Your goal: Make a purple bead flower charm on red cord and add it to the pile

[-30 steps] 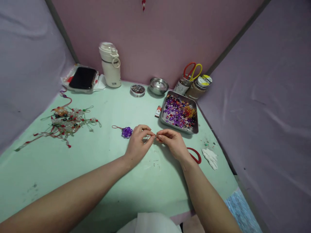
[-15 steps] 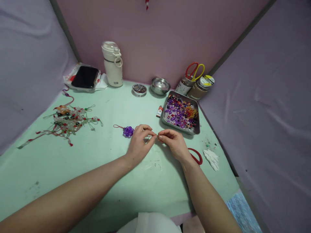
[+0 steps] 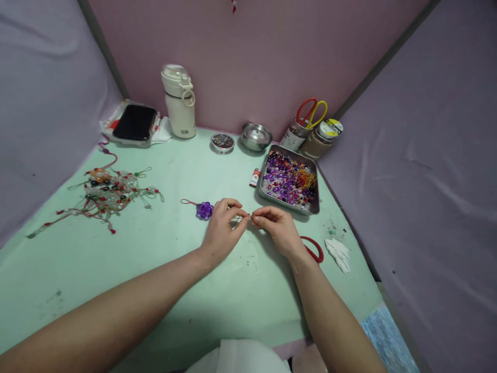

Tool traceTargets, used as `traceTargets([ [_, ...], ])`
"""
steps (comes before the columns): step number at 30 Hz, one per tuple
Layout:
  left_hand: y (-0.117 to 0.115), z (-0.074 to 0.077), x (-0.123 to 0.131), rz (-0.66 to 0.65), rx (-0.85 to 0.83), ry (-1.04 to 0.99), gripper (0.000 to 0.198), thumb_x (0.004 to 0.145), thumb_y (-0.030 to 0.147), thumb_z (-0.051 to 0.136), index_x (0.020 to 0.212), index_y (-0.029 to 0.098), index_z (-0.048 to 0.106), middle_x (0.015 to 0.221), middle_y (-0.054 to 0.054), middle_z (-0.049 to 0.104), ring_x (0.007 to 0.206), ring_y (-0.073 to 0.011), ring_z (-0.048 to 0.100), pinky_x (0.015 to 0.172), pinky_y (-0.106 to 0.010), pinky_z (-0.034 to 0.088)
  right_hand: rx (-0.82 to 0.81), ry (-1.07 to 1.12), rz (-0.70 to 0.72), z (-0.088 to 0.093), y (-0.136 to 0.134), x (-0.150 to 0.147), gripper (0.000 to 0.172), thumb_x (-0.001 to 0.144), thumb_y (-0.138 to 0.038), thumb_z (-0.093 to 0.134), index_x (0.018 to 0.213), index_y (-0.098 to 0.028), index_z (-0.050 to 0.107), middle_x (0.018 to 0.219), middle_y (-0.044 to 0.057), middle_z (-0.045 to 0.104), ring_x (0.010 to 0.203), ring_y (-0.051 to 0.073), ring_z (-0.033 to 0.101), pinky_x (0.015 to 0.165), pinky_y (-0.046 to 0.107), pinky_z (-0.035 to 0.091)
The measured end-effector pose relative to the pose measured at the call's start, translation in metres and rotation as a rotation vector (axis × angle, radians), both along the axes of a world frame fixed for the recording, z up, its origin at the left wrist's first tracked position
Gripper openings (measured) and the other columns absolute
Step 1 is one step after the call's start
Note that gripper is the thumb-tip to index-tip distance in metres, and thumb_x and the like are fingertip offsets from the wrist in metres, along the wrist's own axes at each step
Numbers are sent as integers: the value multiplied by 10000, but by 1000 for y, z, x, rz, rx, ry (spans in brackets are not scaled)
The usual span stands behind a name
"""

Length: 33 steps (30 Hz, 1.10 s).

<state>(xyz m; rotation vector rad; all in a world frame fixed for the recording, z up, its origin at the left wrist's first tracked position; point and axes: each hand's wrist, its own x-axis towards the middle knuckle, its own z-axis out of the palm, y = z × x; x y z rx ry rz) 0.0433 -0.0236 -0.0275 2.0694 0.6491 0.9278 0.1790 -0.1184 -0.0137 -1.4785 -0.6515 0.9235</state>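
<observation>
My left hand (image 3: pixel 222 229) and my right hand (image 3: pixel 276 228) meet fingertip to fingertip over the green table (image 3: pixel 163 259). Both are pinched shut on a thin cord with something tiny on it, too small to name. A purple bead cluster (image 3: pixel 204 210) on a red cord lies just left of my left hand. A metal tray (image 3: pixel 269 196) full of purple, red and clear beads stands just beyond my right hand. A red loop, perhaps a scissor handle (image 3: pixel 313 249), lies by my right wrist.
A heap of beaded strings (image 3: pixel 106 192) lies at the left. At the back stand a cream flask (image 3: pixel 178 102), a black phone (image 3: pixel 134 123), a round tin (image 3: pixel 222 143), a steel bowl (image 3: pixel 255 137) and jars with scissors (image 3: pixel 310 115). A white scrap (image 3: pixel 338 254) lies at right.
Both hands stay pinched together in the same spot. Only the view has shifted slightly.
</observation>
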Motion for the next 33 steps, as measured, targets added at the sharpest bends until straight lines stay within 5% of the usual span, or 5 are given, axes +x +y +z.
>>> traceTargets([
  [33,-1,-1,1,1,7,19,87,833,172,602,798,207,674,992,-52,567,998,-206,538,868,-388,476,-36,-105,33,3,0,-1,157,679,-325,747,779,-208,719,720,4,686,655,135,569,636,277,446],
])
